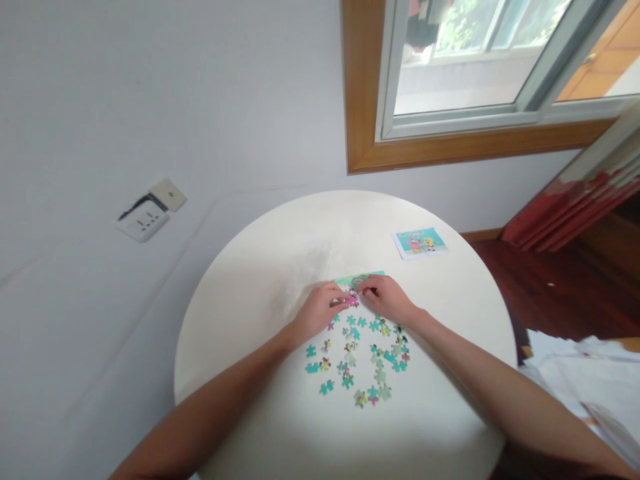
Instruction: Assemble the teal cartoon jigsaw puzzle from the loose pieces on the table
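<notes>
My left hand [326, 303] pinches a pink jigsaw puzzle piece [353, 299] at its left side. On the other side of that piece, my right hand [384, 297] has its fingers curled, with the fingertips close to the piece's upper edge. Whether the right fingers grip anything is too small to make out. Just beyond both hands lies a joined green strip of puzzle [361, 279], partly covered by the right hand. Several loose pieces, mostly teal, pale green and yellow, are spread on the near side of the hands, among them a teal piece [327, 387].
The round white table [240, 293] stands against the wall. A picture card with cartoon figures [423, 243] lies at its far right. A wall socket [144, 220] is at left, a wood-framed window above, a red curtain [565, 200] and papers [590, 380] at right.
</notes>
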Available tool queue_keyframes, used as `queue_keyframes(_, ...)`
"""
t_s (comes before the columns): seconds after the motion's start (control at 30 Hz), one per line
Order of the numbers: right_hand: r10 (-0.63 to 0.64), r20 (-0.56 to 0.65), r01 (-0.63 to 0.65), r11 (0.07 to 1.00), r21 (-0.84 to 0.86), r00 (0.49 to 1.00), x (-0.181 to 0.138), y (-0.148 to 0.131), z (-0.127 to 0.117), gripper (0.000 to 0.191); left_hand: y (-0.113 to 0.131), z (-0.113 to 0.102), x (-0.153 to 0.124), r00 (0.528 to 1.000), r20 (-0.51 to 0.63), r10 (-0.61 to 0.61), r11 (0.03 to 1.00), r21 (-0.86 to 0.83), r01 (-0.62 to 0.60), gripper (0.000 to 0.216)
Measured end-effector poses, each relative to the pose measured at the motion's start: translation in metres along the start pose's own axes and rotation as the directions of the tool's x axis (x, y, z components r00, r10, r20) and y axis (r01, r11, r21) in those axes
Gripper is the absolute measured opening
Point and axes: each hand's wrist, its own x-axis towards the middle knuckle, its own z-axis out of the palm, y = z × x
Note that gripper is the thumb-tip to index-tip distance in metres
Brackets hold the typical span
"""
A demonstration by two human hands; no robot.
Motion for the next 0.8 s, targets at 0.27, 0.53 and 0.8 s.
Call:
queue_keyframes(0.27, -0.089, 0.160, 0.085, 0.996, 0.034, 0.983, -0.002, -0.002, -0.011, 0.033, 0.000, 0.000, 0.001, 0.999, 0.029, -0.034, 0.999, 0.036, 0.033, 0.014)
queue_keyframes(0.53, -0.124, 0.197, 0.121, 0.992, 0.029, 0.972, -0.002, 0.000, -0.014, 0.036, 0.001, -0.006, 0.001, 0.998, -0.040, -0.058, 0.997, 0.039, 0.059, 0.012)
queue_keyframes(0.8, -0.146, 0.147, 0.138, 0.988, 0.062, 0.978, -0.002, -0.001, -0.014, 0.036, -0.008, -0.018, 0.003, 0.984, -0.177, -0.022, 0.979, 0.193, 0.057, 0.016)
